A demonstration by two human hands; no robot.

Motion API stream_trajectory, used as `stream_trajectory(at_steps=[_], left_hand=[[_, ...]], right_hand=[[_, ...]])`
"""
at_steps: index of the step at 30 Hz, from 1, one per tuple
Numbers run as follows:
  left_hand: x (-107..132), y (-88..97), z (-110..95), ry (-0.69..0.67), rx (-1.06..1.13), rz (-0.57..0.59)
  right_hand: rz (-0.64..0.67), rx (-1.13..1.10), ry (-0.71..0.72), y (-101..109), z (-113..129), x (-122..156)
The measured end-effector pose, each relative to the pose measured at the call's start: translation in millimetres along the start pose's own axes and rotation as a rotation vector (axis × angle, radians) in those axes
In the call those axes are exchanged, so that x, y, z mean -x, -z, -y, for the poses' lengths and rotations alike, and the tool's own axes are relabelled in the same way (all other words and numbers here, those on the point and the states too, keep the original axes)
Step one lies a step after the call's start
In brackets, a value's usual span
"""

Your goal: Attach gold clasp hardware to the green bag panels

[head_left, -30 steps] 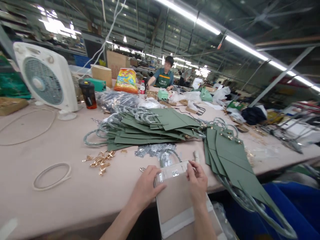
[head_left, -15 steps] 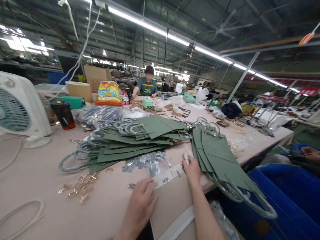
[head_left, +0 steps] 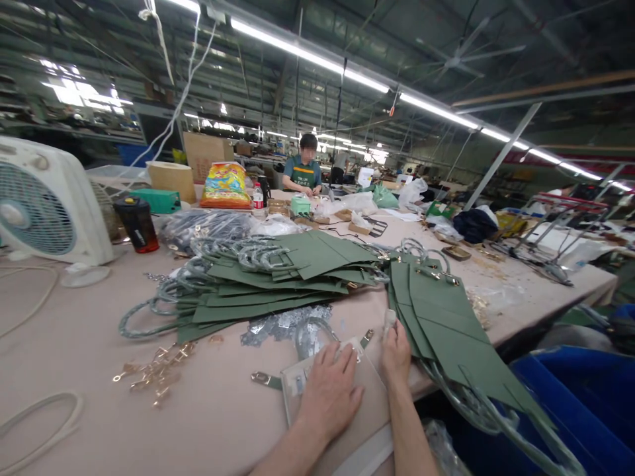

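My left hand (head_left: 331, 391) lies flat, fingers spread, on a beige panel (head_left: 370, 403) at the table's near edge. A white strip with small metal fittings runs along the panel's top under my fingers. My right hand (head_left: 395, 348) is closed around a small whitish tool (head_left: 389, 319) just right of the panel. A green strap with a metal end (head_left: 266, 379) sticks out at the panel's left. A grey cord handle (head_left: 310, 332) loops above the panel.
Two piles of green pieces with cord handles (head_left: 278, 277) (head_left: 441, 311) cover the table (head_left: 74, 330). Gold fittings (head_left: 159, 370), silver plates (head_left: 282, 324), a fan (head_left: 44, 205), a dark cup (head_left: 136, 225). Blue bins (head_left: 585, 403) at right. Another person (head_left: 303, 173) works at the far end.
My left hand slid right onto the panel's top strip and flattened. My right hand shifted slightly up with the tool. The view swung a little rightward.
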State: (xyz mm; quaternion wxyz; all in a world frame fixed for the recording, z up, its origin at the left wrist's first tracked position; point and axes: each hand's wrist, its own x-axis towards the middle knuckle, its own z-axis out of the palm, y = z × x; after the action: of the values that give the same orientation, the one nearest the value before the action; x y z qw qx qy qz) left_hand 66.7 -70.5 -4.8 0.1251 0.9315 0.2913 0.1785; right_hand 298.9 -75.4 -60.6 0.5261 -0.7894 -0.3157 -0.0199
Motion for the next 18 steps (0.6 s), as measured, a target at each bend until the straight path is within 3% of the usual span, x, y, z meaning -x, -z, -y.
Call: stream_trajectory(at_steps=[3,10,18], left_hand=[[2.4,2.4,-2.2,-0.009,0.0,-0.019],[-0.2,2.5,-3.1,0.014,0.019,-0.008],[-2.5,1.7,-3.6,0.032,0.025,-0.02]], right_hand=[[-0.05,-0.165,-0.09,4.7,1.9,-0.2],[-0.063,-0.301,-0.153,11.6,16.5,4.3],[-0.029,-0.917,-0.083,17.6,40.4,15.3]])
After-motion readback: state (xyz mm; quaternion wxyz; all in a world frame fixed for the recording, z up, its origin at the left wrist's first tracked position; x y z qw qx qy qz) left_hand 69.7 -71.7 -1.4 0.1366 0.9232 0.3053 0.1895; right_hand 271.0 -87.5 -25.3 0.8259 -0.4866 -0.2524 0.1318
